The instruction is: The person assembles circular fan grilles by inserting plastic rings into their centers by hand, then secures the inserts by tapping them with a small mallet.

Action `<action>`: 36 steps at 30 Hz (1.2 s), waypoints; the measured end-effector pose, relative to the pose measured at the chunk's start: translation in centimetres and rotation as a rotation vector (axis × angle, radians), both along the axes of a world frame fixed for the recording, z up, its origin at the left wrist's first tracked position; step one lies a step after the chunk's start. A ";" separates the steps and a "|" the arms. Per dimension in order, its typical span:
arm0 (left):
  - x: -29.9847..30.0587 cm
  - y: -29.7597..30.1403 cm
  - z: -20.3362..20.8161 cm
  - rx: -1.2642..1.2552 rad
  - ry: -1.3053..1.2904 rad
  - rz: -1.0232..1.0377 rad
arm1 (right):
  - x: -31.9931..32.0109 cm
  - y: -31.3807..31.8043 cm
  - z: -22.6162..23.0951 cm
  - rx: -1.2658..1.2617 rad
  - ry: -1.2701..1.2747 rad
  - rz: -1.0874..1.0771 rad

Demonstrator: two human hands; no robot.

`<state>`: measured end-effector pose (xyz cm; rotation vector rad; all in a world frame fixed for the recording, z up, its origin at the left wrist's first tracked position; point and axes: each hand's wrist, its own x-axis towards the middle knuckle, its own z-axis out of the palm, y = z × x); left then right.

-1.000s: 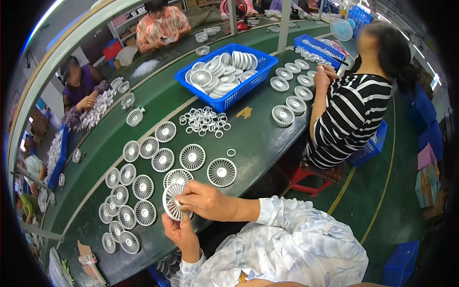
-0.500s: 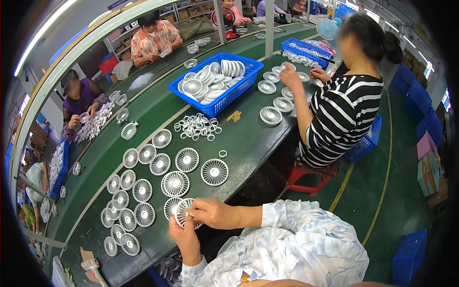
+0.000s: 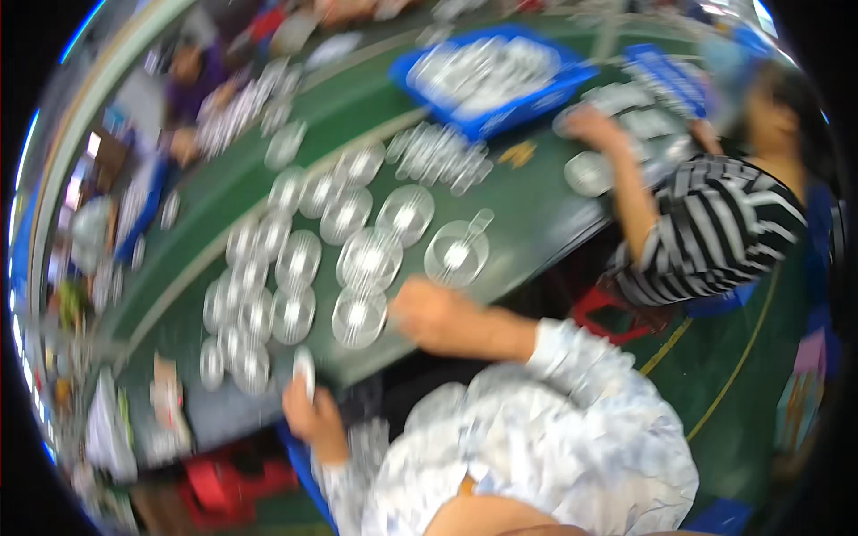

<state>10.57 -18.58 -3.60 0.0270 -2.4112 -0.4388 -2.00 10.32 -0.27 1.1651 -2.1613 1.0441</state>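
My left hand (image 3: 313,415) is closed on a white slotted disc (image 3: 305,369), held up almost edge-on at the near edge of the green table (image 3: 523,214). Apart from it, to the right, my right hand (image 3: 438,314) hovers by the table edge, its fingers smeared by motion. Closest to that hand lies a white slotted disc (image 3: 359,318) with a pale hub. Many similar discs (image 3: 297,259) spread over the table to the left and beyond. A small white ring (image 3: 481,221) appears at the far side of the rightmost disc (image 3: 457,256).
A pile of white rings (image 3: 438,159) lies before a blue basket (image 3: 476,127) heaped with white parts. On the right, a co-worker in a striped top (image 3: 728,219) handles discs. A white hand tool (image 3: 172,429) lies front left. Red stools (image 3: 603,313) stand below the table.
The whole view has swung and blurred. Both hands were at one slotted disc; now they are apart, the left lower and leftward with a disc, the right off it.
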 end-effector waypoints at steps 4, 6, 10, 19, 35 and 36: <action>-2.2 -0.3 -0.4 -0.074 -0.016 -0.096 | -1.5 0.6 2.7 0.066 -0.211 0.030; -2.0 -0.3 0.2 -0.052 -0.024 -0.096 | -2.6 -1.1 3.3 0.120 -0.193 0.067; -2.2 -1.9 0.2 -0.001 -0.080 -0.097 | -5.2 -7.5 3.9 0.281 -0.087 0.145; -4.6 -3.3 2.5 -0.118 -0.199 -0.083 | -12.2 -17.8 3.1 0.970 -0.324 -0.021; -5.1 -8.4 0.1 -0.069 -0.262 0.004 | -12.4 -22.9 0.5 0.783 -0.361 0.092; -5.2 -8.5 0.2 -0.064 -0.281 0.021 | -12.5 -23.1 1.0 0.771 -0.366 0.112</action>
